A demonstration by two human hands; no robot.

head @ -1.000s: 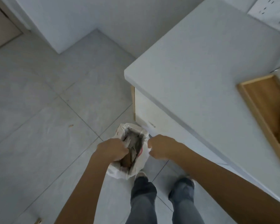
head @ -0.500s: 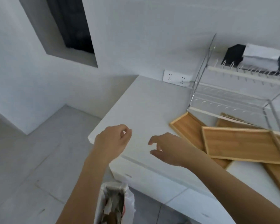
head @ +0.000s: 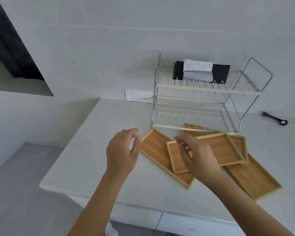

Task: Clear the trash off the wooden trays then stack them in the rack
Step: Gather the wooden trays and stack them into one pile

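Note:
Several bare wooden trays lie overlapping on the white counter (head: pixel 92 150) in front of a two-tier wire rack (head: pixel 191 108). The top tray (head: pixel 220 150) rests across a left tray (head: pixel 153 150) and a right tray (head: pixel 252 181); another (head: pixel 192 130) pokes out from under the rack. No trash shows on them. My left hand (head: pixel 122 150) hovers open over the counter just left of the left tray. My right hand (head: pixel 196 155) hovers open above the top tray's left end, fingers curled and apart. The rack's lower tier is bare.
A black tissue box (head: pixel 201 72) with white tissue sits on the rack's upper tier. A wall socket (head: pixel 138 96) is left of the rack. A black tool (head: pixel 274 118) lies at the back right. A sliver of the white trash bag (head: pixel 111 230) shows below the counter edge.
Both hands let go of the trash bag on the floor and rose over the counter. The view swung up from the floor to the trays and rack.

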